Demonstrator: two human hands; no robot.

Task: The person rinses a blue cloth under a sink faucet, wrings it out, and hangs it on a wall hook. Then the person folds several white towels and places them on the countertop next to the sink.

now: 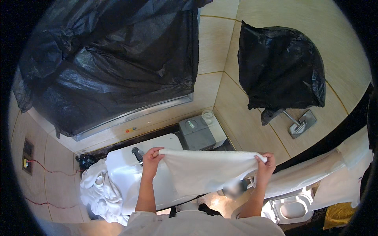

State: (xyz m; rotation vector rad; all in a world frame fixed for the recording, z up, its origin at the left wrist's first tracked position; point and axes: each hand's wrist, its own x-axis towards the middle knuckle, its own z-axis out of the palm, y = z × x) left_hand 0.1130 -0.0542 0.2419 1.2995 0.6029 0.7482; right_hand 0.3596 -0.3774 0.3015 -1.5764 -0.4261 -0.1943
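Leftmost, a red cord point(46, 170) trails from a dark rectangular wall socket point(27, 153) across beige tiles. Next comes a heap of crumpled white towels point(101, 192), bunched against the left side of a glossy white ceramic washbasin point(128, 179). Above the basin, a large wrinkled black plastic sheet point(118, 67) covers a metal-edged panel on the wall. A dark metallic faucet point(138, 154) stands on the basin, just beside the left hand point(152, 156), whose fingers are closed on the upper left corner of a white rectangular cloth point(208, 167). The cloth is stretched between both hands, its left part in front of the basin. Behind it sits a grey lidded box point(198, 131). The right hand point(266, 165) pinches the cloth's upper right corner between its fingers. Higher up, crinkled black plastic wrapping point(281, 69) encloses something on a silvery wall bracket point(302, 124). Below and further right are a white toilet point(284, 208) and, near the edge, a crumpled piece of shiny yellow material point(338, 215).
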